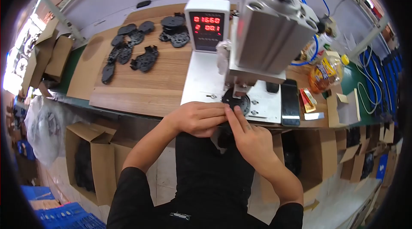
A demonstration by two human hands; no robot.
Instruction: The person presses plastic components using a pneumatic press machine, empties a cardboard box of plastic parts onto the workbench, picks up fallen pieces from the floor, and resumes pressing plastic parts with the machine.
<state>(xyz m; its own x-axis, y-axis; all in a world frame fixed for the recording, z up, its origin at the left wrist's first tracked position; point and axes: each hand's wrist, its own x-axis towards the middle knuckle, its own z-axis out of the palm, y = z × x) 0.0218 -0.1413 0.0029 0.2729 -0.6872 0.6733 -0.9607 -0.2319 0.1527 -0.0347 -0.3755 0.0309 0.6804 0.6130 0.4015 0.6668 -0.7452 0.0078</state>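
A round black plastic part (240,102) lies on the white base plate of a press, right under the press head (238,90). My left hand (198,118) reaches in from the left, fingers together, its fingertips at the part's front edge. From the right, my right hand (253,138) grips the same edge, with index and middle fingers stretched along it. The fingertips of both hands meet there; my thumbs are hidden. Beside the press, a counter box (207,25) shows red digits. Several similar black parts (146,59) lie on the wooden board at left.
Right of the base lie a phone (290,102), a small red packet (308,100) and a bottle of amber liquid (326,74). Open cartons with dark contents stand below the table, one at left (103,173), another at right (319,151). The press cylinder (274,31) towers over the plate.
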